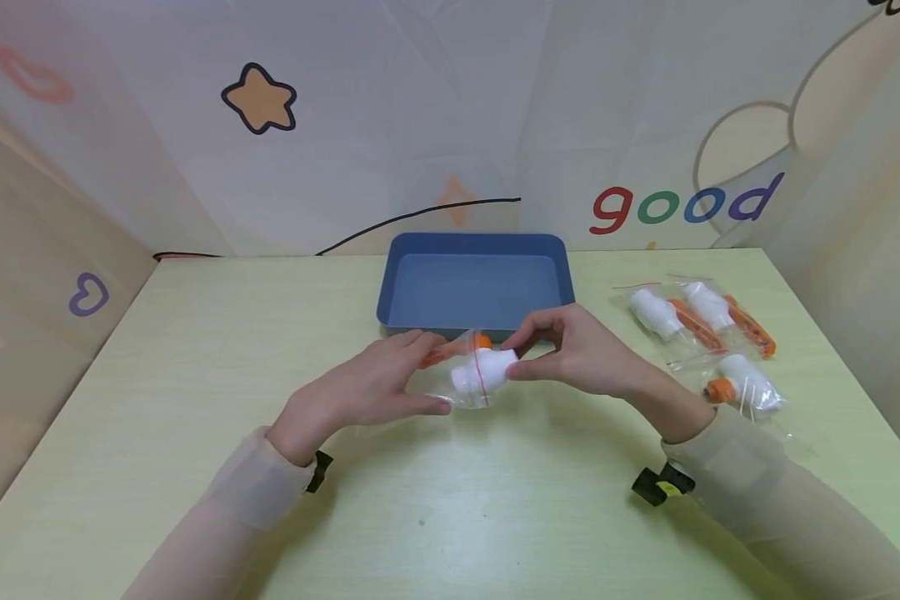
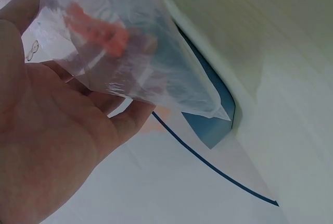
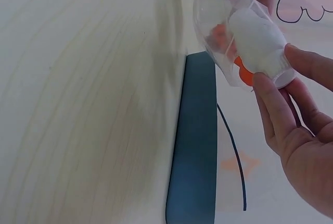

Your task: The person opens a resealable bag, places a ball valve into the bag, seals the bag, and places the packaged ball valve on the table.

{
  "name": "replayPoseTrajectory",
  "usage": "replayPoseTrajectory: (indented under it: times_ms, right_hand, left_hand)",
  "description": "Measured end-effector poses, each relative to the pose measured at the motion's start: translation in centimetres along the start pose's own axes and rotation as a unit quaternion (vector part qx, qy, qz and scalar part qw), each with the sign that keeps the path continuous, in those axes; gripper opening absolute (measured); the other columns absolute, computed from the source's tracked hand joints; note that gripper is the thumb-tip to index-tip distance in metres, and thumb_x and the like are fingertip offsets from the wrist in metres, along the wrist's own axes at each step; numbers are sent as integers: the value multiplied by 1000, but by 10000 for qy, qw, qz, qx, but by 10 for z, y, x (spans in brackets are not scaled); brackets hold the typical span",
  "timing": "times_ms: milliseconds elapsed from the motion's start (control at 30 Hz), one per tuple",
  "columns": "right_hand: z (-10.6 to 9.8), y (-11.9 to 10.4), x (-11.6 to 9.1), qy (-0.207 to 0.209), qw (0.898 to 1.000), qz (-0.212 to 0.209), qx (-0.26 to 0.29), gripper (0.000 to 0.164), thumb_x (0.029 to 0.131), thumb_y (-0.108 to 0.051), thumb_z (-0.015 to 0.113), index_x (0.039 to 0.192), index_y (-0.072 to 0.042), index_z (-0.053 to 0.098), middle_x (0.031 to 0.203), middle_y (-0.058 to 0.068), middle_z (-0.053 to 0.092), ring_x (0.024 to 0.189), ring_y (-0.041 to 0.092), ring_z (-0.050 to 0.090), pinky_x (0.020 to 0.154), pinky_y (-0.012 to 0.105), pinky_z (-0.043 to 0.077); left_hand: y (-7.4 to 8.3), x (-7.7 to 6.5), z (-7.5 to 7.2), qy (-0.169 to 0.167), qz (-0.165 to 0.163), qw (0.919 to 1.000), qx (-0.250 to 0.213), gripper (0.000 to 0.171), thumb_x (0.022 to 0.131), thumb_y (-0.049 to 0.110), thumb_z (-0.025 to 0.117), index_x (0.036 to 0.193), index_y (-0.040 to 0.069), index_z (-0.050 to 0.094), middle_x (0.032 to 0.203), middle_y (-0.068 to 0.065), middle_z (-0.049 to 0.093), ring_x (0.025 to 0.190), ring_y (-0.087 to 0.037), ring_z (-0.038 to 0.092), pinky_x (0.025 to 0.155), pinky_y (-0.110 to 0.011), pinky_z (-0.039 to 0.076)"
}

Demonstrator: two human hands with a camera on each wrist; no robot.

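Note:
A clear zip bag with a red seal line is held by my left hand, its thumb on the near side and fingers on the far side. My right hand pinches the end of a white bottle-shaped piece between thumb and fingertips. That end sticks out at the bag's mouth, while the rest lies within the plastic. Beside it in the bag is an orange part. Through the film in the left wrist view, the orange part looks blurred. The right wrist view shows the narrow end of the white piece between my fingers.
A blue tray stands at the back of the table, just beyond my hands. To the right lie several clear bags of white and orange pieces, one of them close to my right forearm. A printed cloth backdrop rises behind the table.

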State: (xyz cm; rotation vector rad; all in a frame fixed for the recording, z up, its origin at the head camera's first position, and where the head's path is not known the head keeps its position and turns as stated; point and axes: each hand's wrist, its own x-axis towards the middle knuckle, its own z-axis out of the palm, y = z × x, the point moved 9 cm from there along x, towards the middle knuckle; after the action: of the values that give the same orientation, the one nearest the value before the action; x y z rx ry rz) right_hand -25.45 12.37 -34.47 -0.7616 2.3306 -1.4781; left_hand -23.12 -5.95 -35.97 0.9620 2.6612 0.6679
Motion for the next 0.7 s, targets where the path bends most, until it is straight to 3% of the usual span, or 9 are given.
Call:
replayPoseTrajectory:
  times_ms: [267,700]
  right_hand:
    - [2,0,0,27,10000,16,1,19,83,-6,86,100,-6,78,98,7,73,95,33,69,75,35,59]
    - [9,-2,3,-17,9999,-97,55,20,84,-5,86,102,-4,77,100,7,73,96,25,70,78,36,60]
  left_hand:
    - [5,1,0,13,78,9999,68,71,91,39,80,146,9,49,135,-7,58,119,-22,55,98,-40,49]
    - [10,4,0,23,175,9998,-114,70,91,40,81,145,9,49,136,-9,57,123,-26,56,101,-43,49]
